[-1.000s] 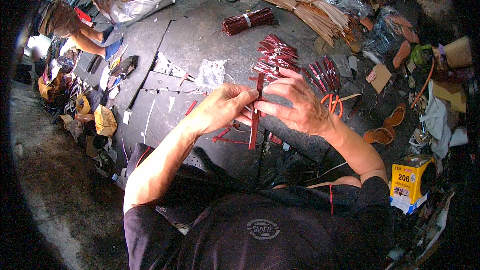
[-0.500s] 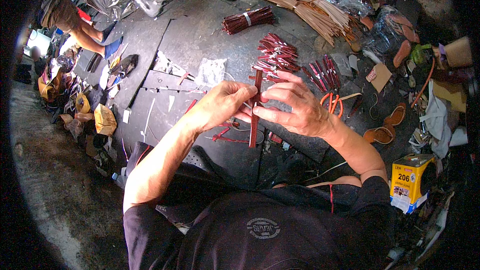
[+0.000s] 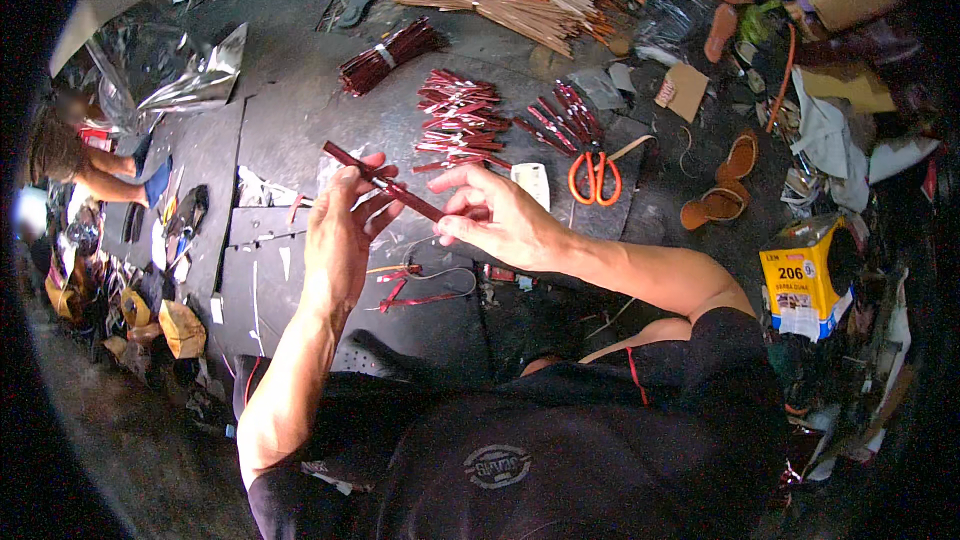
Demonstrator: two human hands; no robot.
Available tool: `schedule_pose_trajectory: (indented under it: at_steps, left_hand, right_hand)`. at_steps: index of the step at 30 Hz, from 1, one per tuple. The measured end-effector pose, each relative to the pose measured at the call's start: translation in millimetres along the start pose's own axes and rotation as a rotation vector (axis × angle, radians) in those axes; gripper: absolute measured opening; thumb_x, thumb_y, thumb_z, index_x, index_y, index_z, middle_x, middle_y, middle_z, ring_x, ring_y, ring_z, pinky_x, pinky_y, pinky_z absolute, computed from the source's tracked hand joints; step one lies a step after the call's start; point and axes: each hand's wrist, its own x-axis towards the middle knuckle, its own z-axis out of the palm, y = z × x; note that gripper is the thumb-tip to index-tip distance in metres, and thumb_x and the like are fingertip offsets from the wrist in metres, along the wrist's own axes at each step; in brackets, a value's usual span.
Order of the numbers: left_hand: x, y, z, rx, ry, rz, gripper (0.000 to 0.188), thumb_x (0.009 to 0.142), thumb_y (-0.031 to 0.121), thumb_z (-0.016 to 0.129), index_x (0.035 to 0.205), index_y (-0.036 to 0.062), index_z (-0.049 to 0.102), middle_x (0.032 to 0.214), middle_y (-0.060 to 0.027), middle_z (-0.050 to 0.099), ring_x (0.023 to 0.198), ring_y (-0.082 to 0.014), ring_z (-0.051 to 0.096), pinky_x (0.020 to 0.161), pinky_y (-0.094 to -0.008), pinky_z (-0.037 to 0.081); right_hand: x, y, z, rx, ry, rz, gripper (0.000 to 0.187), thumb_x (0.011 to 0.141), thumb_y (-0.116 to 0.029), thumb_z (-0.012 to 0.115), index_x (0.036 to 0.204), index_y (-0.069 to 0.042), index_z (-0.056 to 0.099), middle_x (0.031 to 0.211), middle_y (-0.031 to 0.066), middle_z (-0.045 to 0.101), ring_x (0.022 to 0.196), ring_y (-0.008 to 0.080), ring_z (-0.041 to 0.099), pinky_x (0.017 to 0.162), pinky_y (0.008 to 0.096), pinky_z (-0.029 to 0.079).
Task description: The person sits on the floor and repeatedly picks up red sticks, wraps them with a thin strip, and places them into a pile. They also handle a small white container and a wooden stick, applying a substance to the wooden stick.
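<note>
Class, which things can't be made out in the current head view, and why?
- Head view: held dark red strip, underside turned away from us.
- Head view: orange-handled scissors, blades lost among the dark red pieces.
- Head view: co-worker, upper body blurred at the dark left rim.

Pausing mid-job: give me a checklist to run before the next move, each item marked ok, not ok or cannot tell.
1. Left hand holding the dark red strip: ok, gripped near its upper end.
2. Right hand firmly pinching the strip's lower end: cannot tell; its fingertips are there.
3. Orange-handled scissors clear of both hands: ok, lying beyond the right hand.
4. Scissor blades closed: cannot tell, too unclear.
5. Space below the hands free of scraps: not ok, loose red pieces lie there.
</note>
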Motion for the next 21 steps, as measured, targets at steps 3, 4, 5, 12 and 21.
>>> schedule_pose_trajectory:
  at_steps: [3,4,5,12,21]
  left_hand:
    - [2,4,3,-0.004,-0.06,-0.109,0.052,0.101,0.034,0.048,0.139,-0.0015,0.045,0.129,-0.0187,0.056,0.118,-0.0291,0.057,0.102,-0.0403,0.046]
    - [0,5,-3,0.015,-0.084,-0.144,0.053,0.101,0.033,0.051,0.142,0.0002,0.043,0.133,-0.0191,0.054,0.122,-0.0304,0.056,0.105,-0.0426,0.044]
    - [1,2,-4,0.071,-0.115,-0.149,0.051,0.101,0.031,0.051,0.141,0.0018,0.044,0.132,-0.0185,0.055,0.122,-0.029,0.056,0.104,-0.0413,0.045]
    - [-8,8,-2,0.322,-0.239,-0.147,0.043,0.101,0.026,0.053,0.138,0.0055,0.05,0.128,-0.0156,0.059,0.118,-0.0243,0.058,0.102,-0.0379,0.047]
    - [-10,12,-2,0.447,-0.262,-0.11,0.044,0.1,0.027,0.052,0.136,0.0028,0.051,0.127,-0.0168,0.06,0.117,-0.0274,0.059,0.101,-0.0398,0.047]
  right_hand:
    - [5,13,-17,0.012,0.081,-0.096,0.034,0.095,-0.005,0.059,0.126,-0.002,0.048,0.093,0.0094,0.067,0.092,0.0179,0.068,0.08,0.0322,0.055]
    - [12,13,-24,-0.017,0.115,-0.097,0.032,0.095,-0.006,0.058,0.125,-0.002,0.049,0.093,0.0099,0.068,0.09,0.0176,0.068,0.079,0.0313,0.055]
    - [20,30,-36,0.049,0.196,-0.128,0.031,0.095,-0.006,0.058,0.124,-0.001,0.05,0.093,0.0106,0.068,0.086,0.0165,0.068,0.076,0.0306,0.056]
    - [28,140,-189,-0.16,0.662,0.164,0.039,0.093,-0.007,0.06,0.128,-0.002,0.043,0.104,0.0142,0.063,0.075,0.0191,0.068,0.062,0.0306,0.057]
    - [15,189,-222,-0.126,0.681,0.327,0.042,0.088,-0.006,0.065,0.123,-0.001,0.042,0.108,0.0173,0.06,0.073,0.0215,0.067,0.058,0.033,0.057]
